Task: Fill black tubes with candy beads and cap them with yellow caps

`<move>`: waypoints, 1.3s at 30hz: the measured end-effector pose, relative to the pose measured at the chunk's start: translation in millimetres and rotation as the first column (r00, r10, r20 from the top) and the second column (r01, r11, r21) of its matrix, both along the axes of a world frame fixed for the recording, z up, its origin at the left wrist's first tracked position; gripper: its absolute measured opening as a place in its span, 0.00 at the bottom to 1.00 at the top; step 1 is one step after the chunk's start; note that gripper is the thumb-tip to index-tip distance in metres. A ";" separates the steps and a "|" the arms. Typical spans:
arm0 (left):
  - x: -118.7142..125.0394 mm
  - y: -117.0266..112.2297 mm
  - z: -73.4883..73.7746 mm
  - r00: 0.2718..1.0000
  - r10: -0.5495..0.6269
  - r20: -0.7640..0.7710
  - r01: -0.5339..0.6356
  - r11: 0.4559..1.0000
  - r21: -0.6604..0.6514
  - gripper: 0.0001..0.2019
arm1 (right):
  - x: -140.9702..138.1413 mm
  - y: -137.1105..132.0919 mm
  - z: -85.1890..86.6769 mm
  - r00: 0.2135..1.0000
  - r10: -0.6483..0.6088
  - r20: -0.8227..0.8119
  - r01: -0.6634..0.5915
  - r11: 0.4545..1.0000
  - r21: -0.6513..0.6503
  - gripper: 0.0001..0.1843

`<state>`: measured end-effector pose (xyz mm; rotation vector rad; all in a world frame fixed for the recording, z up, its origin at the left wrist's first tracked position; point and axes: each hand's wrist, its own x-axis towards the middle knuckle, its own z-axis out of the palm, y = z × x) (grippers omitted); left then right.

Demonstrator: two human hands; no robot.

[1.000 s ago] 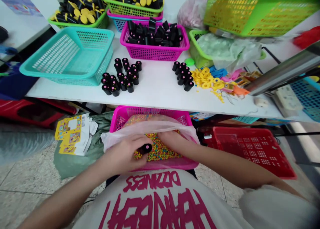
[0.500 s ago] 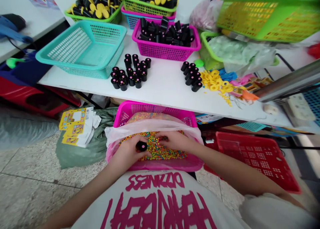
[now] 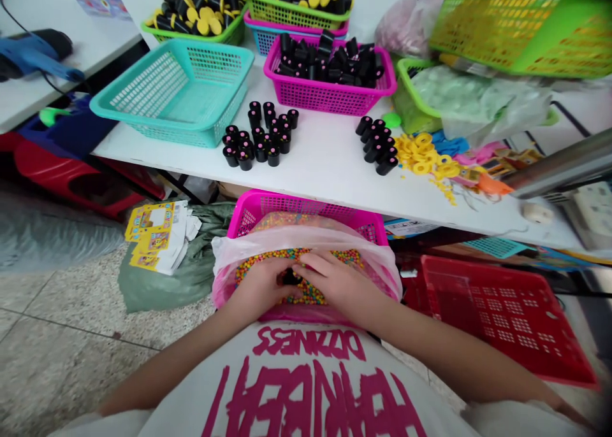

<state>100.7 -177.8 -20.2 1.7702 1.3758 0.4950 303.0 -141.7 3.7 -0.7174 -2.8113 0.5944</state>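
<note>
My left hand (image 3: 262,285) is wrapped round a small black cylindrical container (image 3: 289,276), low over the beads. My right hand (image 3: 337,283) reaches over from the other side, its bent fingertips at the container. Whatever those fingers hold is hidden. Underneath both hands lie many small multicoloured beads (image 3: 253,258) in a clear plastic bag (image 3: 222,252). The bag lines a magenta basket (image 3: 377,225) at my lap, its edge folded outward.
On the white table (image 3: 315,150) stand black containers in a left group (image 3: 258,147) and a right group (image 3: 377,145). Behind are a turquoise basket (image 3: 210,121) and a magenta basket (image 3: 329,102) of black containers. Yellow rings (image 3: 423,153) lie right; a red basket (image 3: 516,322) sits lower right.
My right hand has come left from the beads to the container. The container in my left hand has moved slightly right and is now mostly covered by fingers. The view has shifted a little.
</note>
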 end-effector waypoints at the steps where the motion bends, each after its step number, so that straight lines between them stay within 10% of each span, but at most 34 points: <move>1: 0.2 -0.1 0.1 1.000 0.000 0.009 0.000 1.000 0.002 0.14 | -1.0 0.4 2.3 1.000 0.015 0.010 -0.015 0.999 0.030 0.18; 11: -0.6 1.9 -2.1 0.997 -0.016 0.072 0.012 0.998 0.061 0.18 | 4.1 -1.8 9.7 0.979 -0.199 -0.047 0.168 0.914 -0.369 0.14; 18: -7.0 10.0 47.3 0.993 -0.107 0.051 0.092 0.966 0.242 0.15 | 46.8 5.3 -2.7 0.942 -0.226 0.249 0.246 0.968 -0.054 0.23; 22: -22.6 59.8 70.3 0.994 0.110 0.008 -0.103 0.901 0.421 0.16 | 44.8 7.9 -29.8 0.754 -0.331 0.568 0.367 0.929 0.054 0.20; 29: -46.7 176.0 31.4 0.911 0.343 -0.228 -0.150 0.791 0.593 0.16 | 7.8 5.8 -50.0 0.768 -0.278 0.577 0.348 0.937 -0.013 0.25; 39: -13.2 196.4 57.3 0.917 0.203 -0.345 0.082 0.748 0.658 0.21 | -4.1 18.9 -62.1 0.880 -0.179 0.440 0.304 0.924 -0.233 0.22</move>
